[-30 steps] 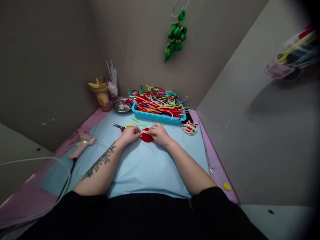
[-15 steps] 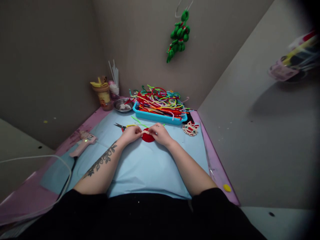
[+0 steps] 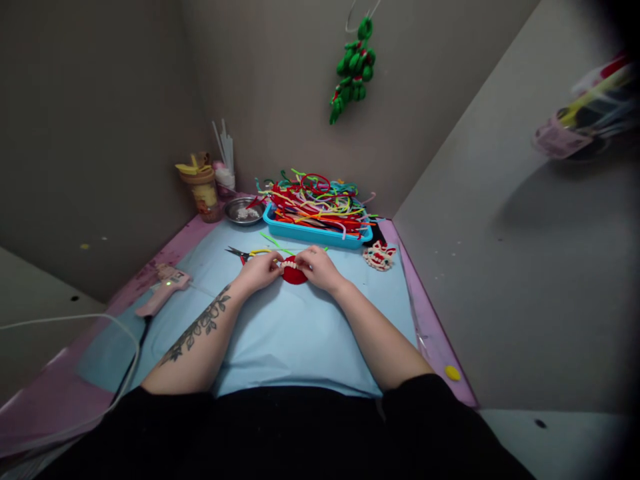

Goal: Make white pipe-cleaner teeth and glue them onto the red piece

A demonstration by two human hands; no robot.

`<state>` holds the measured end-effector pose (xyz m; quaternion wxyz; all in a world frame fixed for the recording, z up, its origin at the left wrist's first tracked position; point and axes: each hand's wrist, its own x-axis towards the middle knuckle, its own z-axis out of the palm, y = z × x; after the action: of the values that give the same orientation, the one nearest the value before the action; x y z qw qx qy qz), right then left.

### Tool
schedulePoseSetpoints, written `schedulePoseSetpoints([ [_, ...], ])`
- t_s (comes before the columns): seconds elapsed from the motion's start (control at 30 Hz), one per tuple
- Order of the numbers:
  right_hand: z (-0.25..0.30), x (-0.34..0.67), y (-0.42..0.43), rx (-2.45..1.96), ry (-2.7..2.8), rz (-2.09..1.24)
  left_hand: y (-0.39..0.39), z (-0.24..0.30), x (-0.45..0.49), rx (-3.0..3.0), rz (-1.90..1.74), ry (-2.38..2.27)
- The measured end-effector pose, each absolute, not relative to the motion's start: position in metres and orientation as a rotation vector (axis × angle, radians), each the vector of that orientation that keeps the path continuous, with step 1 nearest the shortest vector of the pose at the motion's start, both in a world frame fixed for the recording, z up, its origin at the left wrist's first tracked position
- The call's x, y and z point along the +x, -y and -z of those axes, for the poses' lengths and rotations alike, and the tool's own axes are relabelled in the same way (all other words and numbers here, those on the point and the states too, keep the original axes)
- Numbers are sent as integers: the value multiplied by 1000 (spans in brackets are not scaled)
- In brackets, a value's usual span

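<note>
A round red fuzzy disc [image 3: 295, 275] lies on the blue sheet in front of me. Across its upper part runs a wavy cream pipe-cleaner strip [image 3: 289, 265], bent into small bumps like a row of teeth. My left hand [image 3: 264, 271] pinches the strip's left end, and my right hand [image 3: 316, 265] pinches its right end; the fingertips hide both ends. Just beyond my left hand are scissors [image 3: 240, 254] with open blades and red and yellow handles. Thin green pipe cleaners [image 3: 271, 239] lie behind the disc.
A blue tray [image 3: 315, 235] heaped with coloured pipe cleaners stands at the back, beside a metal dish [image 3: 244, 212] of small white bits. A pink glue gun [image 3: 165, 291] with its cord lies left. A cream-and-red lion-like face [image 3: 379, 256] lies right. Green ornaments [image 3: 356, 67] hang above.
The whole view has shifted slightly. Both hands stay at the red disc, still pinching the cream strip, with hardly any movement against it.
</note>
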<state>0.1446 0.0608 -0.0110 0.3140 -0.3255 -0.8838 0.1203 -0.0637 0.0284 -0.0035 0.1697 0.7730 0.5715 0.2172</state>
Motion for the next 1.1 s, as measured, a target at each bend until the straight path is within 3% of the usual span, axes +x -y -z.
schedulePoseSetpoints([
  [1.1,21,143,-53,-834,2298,-214,-28,6,-60,2168,-649,-1689],
])
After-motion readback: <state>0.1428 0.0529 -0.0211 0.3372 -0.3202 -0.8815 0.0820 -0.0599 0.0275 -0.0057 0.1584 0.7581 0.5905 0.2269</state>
